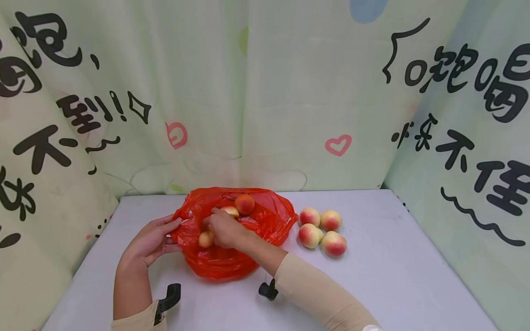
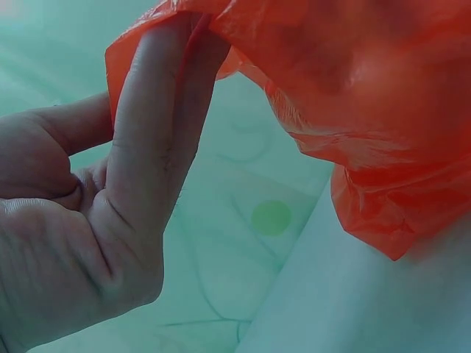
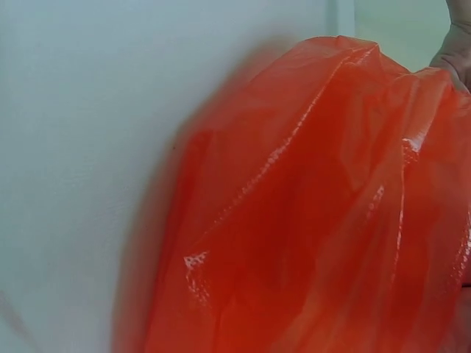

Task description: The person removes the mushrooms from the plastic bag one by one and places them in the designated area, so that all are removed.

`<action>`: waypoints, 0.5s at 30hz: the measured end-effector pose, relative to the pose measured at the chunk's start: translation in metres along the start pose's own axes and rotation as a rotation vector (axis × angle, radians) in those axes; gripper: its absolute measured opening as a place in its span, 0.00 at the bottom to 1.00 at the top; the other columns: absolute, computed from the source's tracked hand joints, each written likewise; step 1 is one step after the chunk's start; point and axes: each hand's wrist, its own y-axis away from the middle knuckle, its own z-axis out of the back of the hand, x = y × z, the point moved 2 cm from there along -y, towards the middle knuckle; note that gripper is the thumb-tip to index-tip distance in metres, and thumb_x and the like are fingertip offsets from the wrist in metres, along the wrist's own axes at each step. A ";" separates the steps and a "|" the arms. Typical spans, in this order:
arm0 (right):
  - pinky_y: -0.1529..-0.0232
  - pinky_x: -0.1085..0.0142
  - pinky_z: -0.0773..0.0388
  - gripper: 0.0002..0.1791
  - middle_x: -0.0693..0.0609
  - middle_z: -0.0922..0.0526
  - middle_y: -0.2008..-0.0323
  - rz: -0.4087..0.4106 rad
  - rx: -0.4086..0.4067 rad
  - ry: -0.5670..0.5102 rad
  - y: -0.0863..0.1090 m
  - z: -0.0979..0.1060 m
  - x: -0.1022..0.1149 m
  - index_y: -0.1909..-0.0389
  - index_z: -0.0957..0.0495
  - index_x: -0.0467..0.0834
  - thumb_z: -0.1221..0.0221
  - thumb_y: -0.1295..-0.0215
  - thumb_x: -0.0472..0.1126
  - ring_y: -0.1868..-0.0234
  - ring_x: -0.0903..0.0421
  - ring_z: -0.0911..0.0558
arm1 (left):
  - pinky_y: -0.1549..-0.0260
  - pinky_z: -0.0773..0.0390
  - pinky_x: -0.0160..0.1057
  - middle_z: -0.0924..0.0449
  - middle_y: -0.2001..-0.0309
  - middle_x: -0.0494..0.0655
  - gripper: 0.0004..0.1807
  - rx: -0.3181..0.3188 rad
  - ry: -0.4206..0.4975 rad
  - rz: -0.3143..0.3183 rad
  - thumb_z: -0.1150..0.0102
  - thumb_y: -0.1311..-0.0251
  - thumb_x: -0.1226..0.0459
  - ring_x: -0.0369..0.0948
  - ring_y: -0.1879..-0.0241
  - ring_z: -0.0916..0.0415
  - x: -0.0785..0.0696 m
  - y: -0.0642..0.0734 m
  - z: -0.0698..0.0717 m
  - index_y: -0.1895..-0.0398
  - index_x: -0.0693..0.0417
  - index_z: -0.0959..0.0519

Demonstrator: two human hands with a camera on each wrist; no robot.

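Observation:
A red plastic bag lies spread on the table with its mouth facing up. My left hand pinches the left edge of the bag between thumb and fingers; in the left wrist view, film of the bag covers those fingertips. My right hand reaches into the bag, fingers bent down over a yellowish peach and partly hidden. Farther back in the bag are a red-orange peach and a paler peach, the latter partly behind the right hand. In the right wrist view, the bag's film hides the right hand.
Several red-and-yellow peaches sit in a cluster on the white table, just right of the bag. A printed curtain encloses the back and both sides. Black wrist mounts are strapped at both forearms.

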 end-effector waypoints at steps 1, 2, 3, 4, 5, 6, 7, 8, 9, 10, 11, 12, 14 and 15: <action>0.53 0.73 0.22 0.20 0.54 0.18 0.56 0.000 -0.002 -0.001 0.001 0.001 0.000 0.45 0.13 0.48 0.33 0.36 0.31 0.55 0.58 0.26 | 0.54 0.11 0.43 0.15 0.52 0.42 0.36 0.000 0.000 0.000 0.48 0.21 0.52 0.40 0.58 0.12 0.000 0.000 0.000 0.18 0.58 0.43; 0.53 0.73 0.22 0.19 0.54 0.18 0.57 0.001 -0.005 -0.002 0.001 0.001 0.000 0.45 0.13 0.48 0.33 0.36 0.31 0.55 0.58 0.26 | 0.54 0.11 0.43 0.15 0.52 0.42 0.36 0.000 0.000 0.001 0.48 0.21 0.52 0.40 0.58 0.12 0.000 0.000 0.000 0.18 0.58 0.43; 0.53 0.73 0.22 0.19 0.54 0.18 0.57 0.001 -0.007 -0.006 0.002 0.002 -0.001 0.45 0.13 0.49 0.33 0.36 0.31 0.54 0.58 0.26 | 0.54 0.11 0.43 0.15 0.52 0.41 0.36 0.000 0.001 0.002 0.48 0.21 0.52 0.40 0.58 0.12 0.000 0.000 0.000 0.18 0.58 0.43; 0.53 0.73 0.22 0.19 0.54 0.18 0.57 0.002 -0.009 -0.012 0.002 0.002 -0.001 0.45 0.13 0.49 0.32 0.36 0.31 0.54 0.58 0.26 | 0.54 0.11 0.43 0.15 0.52 0.41 0.36 0.000 0.001 0.002 0.47 0.21 0.52 0.40 0.58 0.12 0.000 0.000 0.000 0.18 0.58 0.43; 0.54 0.73 0.22 0.19 0.54 0.18 0.56 0.000 -0.011 -0.020 0.003 0.003 -0.001 0.46 0.13 0.49 0.32 0.36 0.31 0.54 0.58 0.26 | 0.54 0.11 0.43 0.16 0.52 0.41 0.36 0.001 0.000 0.003 0.48 0.21 0.52 0.40 0.58 0.12 0.000 0.000 0.000 0.18 0.58 0.43; 0.54 0.74 0.22 0.19 0.54 0.19 0.56 -0.004 -0.012 -0.033 0.004 0.004 -0.002 0.45 0.13 0.49 0.32 0.36 0.31 0.54 0.58 0.26 | 0.54 0.11 0.44 0.16 0.52 0.41 0.36 0.002 0.000 0.003 0.48 0.21 0.52 0.40 0.58 0.12 -0.001 0.000 0.000 0.18 0.58 0.44; 0.55 0.74 0.22 0.19 0.54 0.19 0.55 -0.008 -0.015 -0.045 0.006 0.005 -0.002 0.45 0.13 0.49 0.32 0.36 0.31 0.54 0.58 0.26 | 0.54 0.11 0.44 0.16 0.52 0.41 0.36 0.002 0.000 0.004 0.48 0.21 0.53 0.40 0.58 0.12 -0.001 0.000 0.000 0.18 0.58 0.44; 0.55 0.74 0.21 0.20 0.54 0.20 0.55 -0.013 -0.018 -0.057 0.007 0.006 -0.003 0.45 0.13 0.49 0.31 0.37 0.31 0.54 0.58 0.26 | 0.54 0.11 0.44 0.16 0.52 0.41 0.36 0.002 0.001 0.004 0.48 0.21 0.53 0.40 0.58 0.12 -0.001 0.000 0.000 0.18 0.58 0.44; 0.56 0.75 0.21 0.20 0.54 0.20 0.54 -0.020 -0.020 -0.072 0.008 0.008 -0.003 0.45 0.13 0.49 0.31 0.37 0.31 0.54 0.58 0.26 | 0.54 0.11 0.43 0.16 0.52 0.41 0.36 0.002 0.000 0.004 0.48 0.21 0.53 0.40 0.58 0.12 -0.001 0.000 0.000 0.18 0.57 0.44; 0.56 0.75 0.21 0.20 0.53 0.21 0.53 -0.026 -0.023 -0.087 0.009 0.009 -0.004 0.45 0.13 0.49 0.31 0.37 0.31 0.54 0.58 0.25 | 0.54 0.11 0.43 0.16 0.52 0.41 0.36 0.002 0.000 0.005 0.48 0.21 0.53 0.40 0.58 0.12 -0.001 0.000 0.000 0.18 0.57 0.44; 0.56 0.75 0.20 0.20 0.53 0.21 0.53 -0.031 -0.027 -0.098 0.010 0.011 -0.005 0.45 0.13 0.49 0.31 0.37 0.31 0.54 0.58 0.25 | 0.54 0.11 0.43 0.16 0.52 0.41 0.36 0.001 0.001 0.006 0.48 0.21 0.53 0.40 0.58 0.12 -0.001 0.000 0.000 0.18 0.57 0.44; 0.57 0.75 0.20 0.20 0.53 0.21 0.52 -0.036 -0.030 -0.104 0.012 0.012 -0.005 0.45 0.13 0.49 0.30 0.37 0.31 0.53 0.58 0.25 | 0.54 0.11 0.43 0.16 0.52 0.41 0.36 0.000 0.003 0.007 0.48 0.21 0.53 0.40 0.58 0.12 -0.001 0.000 0.000 0.18 0.57 0.44; 0.56 0.74 0.19 0.20 0.53 0.21 0.50 -0.039 -0.036 -0.110 0.013 0.015 -0.007 0.46 0.13 0.50 0.30 0.38 0.31 0.51 0.58 0.25 | 0.54 0.11 0.43 0.15 0.52 0.41 0.36 -0.001 0.007 0.009 0.48 0.21 0.53 0.40 0.58 0.12 -0.001 0.001 0.000 0.18 0.57 0.44; 0.55 0.74 0.18 0.20 0.53 0.21 0.49 -0.039 -0.038 -0.112 0.014 0.016 -0.007 0.47 0.12 0.50 0.29 0.38 0.32 0.50 0.57 0.24 | 0.54 0.11 0.43 0.15 0.52 0.41 0.36 0.000 0.009 0.010 0.48 0.21 0.53 0.40 0.58 0.12 -0.001 0.001 0.000 0.18 0.57 0.44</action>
